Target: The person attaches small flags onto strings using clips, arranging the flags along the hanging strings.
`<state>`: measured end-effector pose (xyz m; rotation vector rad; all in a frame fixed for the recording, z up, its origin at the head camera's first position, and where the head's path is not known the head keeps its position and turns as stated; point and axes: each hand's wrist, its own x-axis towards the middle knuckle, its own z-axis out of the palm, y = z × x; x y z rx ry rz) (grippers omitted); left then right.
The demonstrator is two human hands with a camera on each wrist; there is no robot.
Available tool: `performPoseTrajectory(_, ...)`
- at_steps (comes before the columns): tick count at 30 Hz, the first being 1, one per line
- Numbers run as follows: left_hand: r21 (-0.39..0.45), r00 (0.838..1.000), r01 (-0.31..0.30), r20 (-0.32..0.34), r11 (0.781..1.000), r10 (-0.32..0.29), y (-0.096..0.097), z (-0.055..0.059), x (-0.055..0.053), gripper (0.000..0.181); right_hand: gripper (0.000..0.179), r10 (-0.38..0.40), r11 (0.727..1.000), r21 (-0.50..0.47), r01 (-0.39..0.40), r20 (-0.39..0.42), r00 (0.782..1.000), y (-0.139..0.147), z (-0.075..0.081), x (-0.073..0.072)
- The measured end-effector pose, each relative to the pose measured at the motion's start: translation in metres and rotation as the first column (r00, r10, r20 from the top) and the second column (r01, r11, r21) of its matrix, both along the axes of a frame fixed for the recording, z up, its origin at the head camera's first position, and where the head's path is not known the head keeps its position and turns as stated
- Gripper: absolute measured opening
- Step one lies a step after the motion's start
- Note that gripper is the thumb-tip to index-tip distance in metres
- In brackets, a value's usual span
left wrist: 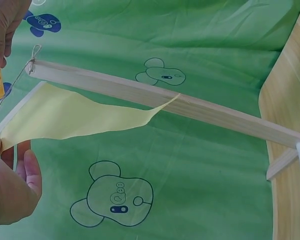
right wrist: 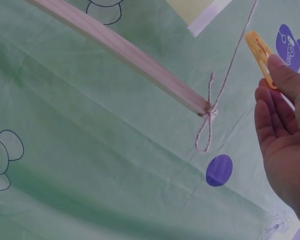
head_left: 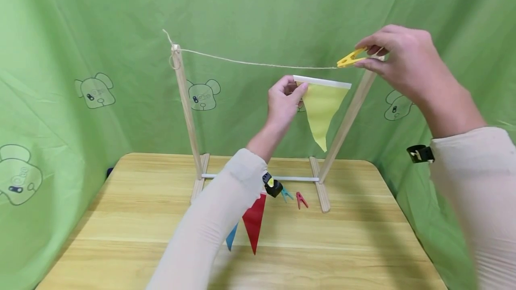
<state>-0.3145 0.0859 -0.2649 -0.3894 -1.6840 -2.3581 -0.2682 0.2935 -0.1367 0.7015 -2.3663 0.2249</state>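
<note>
My left hand (head_left: 285, 102) pinches the white-edged top left corner of a yellow triangular pennant (head_left: 323, 102), whose point hangs down. The pennant is just below a string (head_left: 250, 62) tied between two wooden posts. Up near the right post, my right hand (head_left: 399, 55) holds a yellow clothespin (head_left: 350, 58) between thumb and fingers, its tip toward the string. In the right wrist view the clothespin (right wrist: 261, 57) appears beside the string, apart from it. The left wrist view shows the pennant (left wrist: 75, 115) stretched out from my left fingers.
A red pennant (head_left: 255, 223) and a blue pennant (head_left: 231, 237), partly behind my left sleeve, lie on the wooden table (head_left: 141, 218). Teal (head_left: 287, 194) and red (head_left: 301, 200) clothespins lie near the stand's white crossbar (head_left: 296, 178). Green curtain (head_left: 258, 8) surrounds the table.
</note>
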Motion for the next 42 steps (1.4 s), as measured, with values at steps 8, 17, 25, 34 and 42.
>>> performPoseTrajectory(8,0.003,1.0,-0.022,0.002,1.0,0.022,0.0,0.002,-0.004,0.011,0.026,0.0,1.0,-0.002,0.0,0.029,1.0,-0.007,0.002,-0.002)
performPoseTrajectory(17,-0.002,0.999,-0.035,0.004,0.999,0.035,0.005,0.007,-0.005,0.012,0.023,0.001,0.999,0.05,-0.002,0.038,0.999,-0.006,0.004,-0.006)
performPoseTrajectory(25,0.022,0.999,-0.041,0.027,0.999,0.04,0.011,0.008,-0.005,0.011,0.021,-0.021,0.996,0.09,0.016,0.056,0.998,-0.005,0.008,-0.007)
performPoseTrajectory(34,0.071,0.999,-0.04,0.001,0.997,0.04,0.016,0.011,-0.004,0.013,0.02,-0.032,0.988,0.151,0.019,0.087,0.996,-0.007,0.011,-0.007)
performPoseTrajectory(42,0.083,0.999,-0.044,0.011,0.996,0.043,0.018,0.012,-0.004,0.015,0.019,-0.008,0.983,0.182,-0.005,0.07,0.997,-0.007,0.01,-0.009)
